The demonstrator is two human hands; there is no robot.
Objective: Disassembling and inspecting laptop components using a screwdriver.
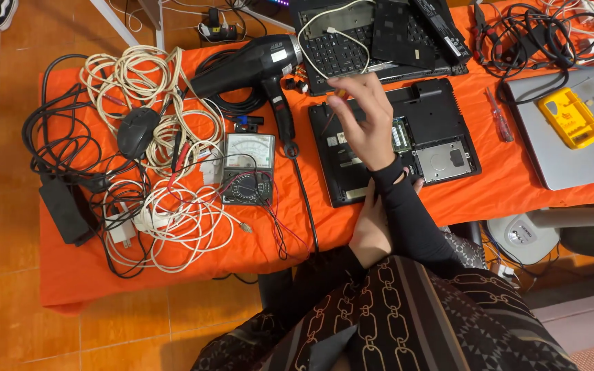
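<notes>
The work in hand is on an upturned black laptop (393, 141) lying base-up on the orange cloth (256, 237), its bottom covers off so that a green memory module (399, 134) and a silver drive bay (448, 159) are exposed. The right hand (366, 120) is raised over the left half of the open base, fingers curled together with the tips pinched at something small and orange near its top edge, apparently the handle of a small screwdriver (339, 93); the view is too blurred to be certain. The left hand (372, 227) rests at the near edge of the laptop, partly hidden beneath the right forearm, so whether its fingers are open or closed cannot be told. By judgement, the step is disassembly or inspection of the base, with a fastener or part being addressed. The next move calls for a steady tip set squarely on its target, with the near hand bracing the case against sliding. A black hair dryer (256, 65) and an analogue multimeter (247, 168) lie just left; a red screwdriver (499, 115) lies to the right.
</notes>
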